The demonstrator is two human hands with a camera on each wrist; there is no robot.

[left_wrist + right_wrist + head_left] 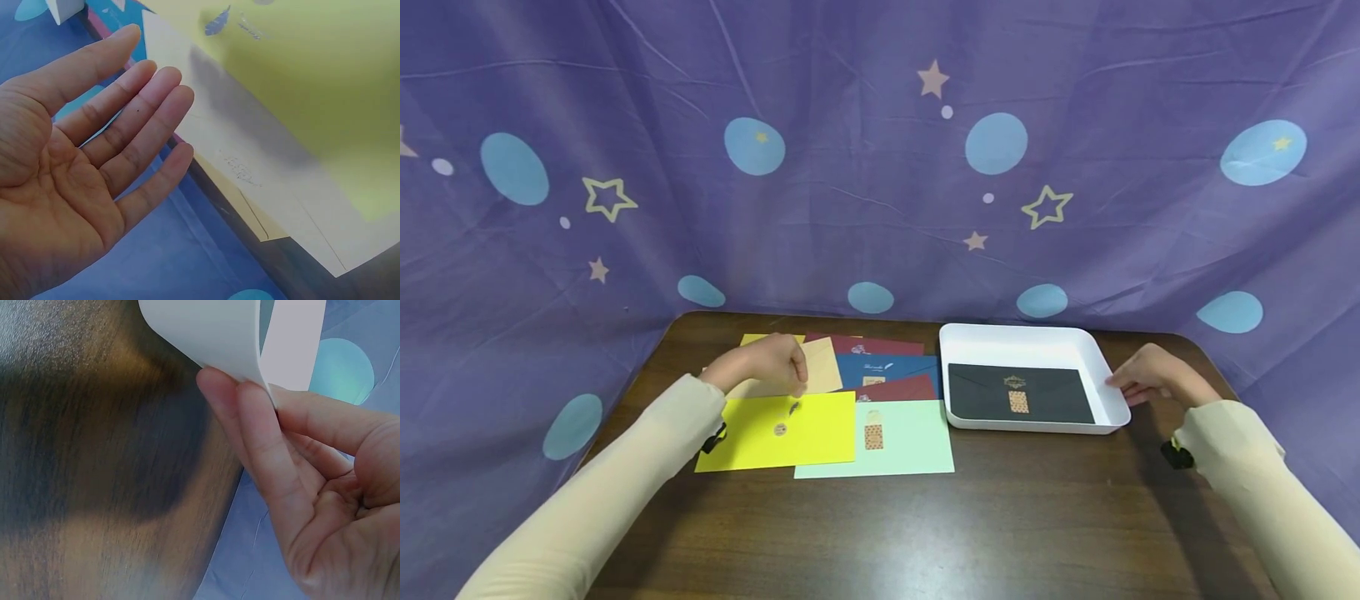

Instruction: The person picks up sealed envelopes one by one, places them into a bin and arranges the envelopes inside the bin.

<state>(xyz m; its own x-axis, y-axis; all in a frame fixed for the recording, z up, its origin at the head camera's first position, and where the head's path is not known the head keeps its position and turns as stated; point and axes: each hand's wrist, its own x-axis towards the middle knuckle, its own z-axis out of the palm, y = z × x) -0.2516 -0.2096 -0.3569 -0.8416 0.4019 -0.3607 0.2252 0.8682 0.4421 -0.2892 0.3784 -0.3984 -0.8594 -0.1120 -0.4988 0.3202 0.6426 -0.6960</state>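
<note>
My left hand (772, 363) hovers over the envelopes at the left of the table, near the top edge of a bright yellow envelope (820, 427). In the left wrist view its fingers (147, 131) are loosely extended, with nothing held. With my right hand (1153, 375) I pinch the right side of a white tray (1105, 392). The right wrist view shows the thumb at the tray's rim and fingers (262, 434) against the outside wall. Inside the tray lies a black envelope (977, 392) with a gold emblem and a patterned sticker.
Overlapping envelopes lie left of the tray: mint green (917, 442), blue (917, 367), dark red (902, 347) and cream (823, 367). The brown wooden table (925, 533) has a purple patterned cloth (850, 208) hanging behind it.
</note>
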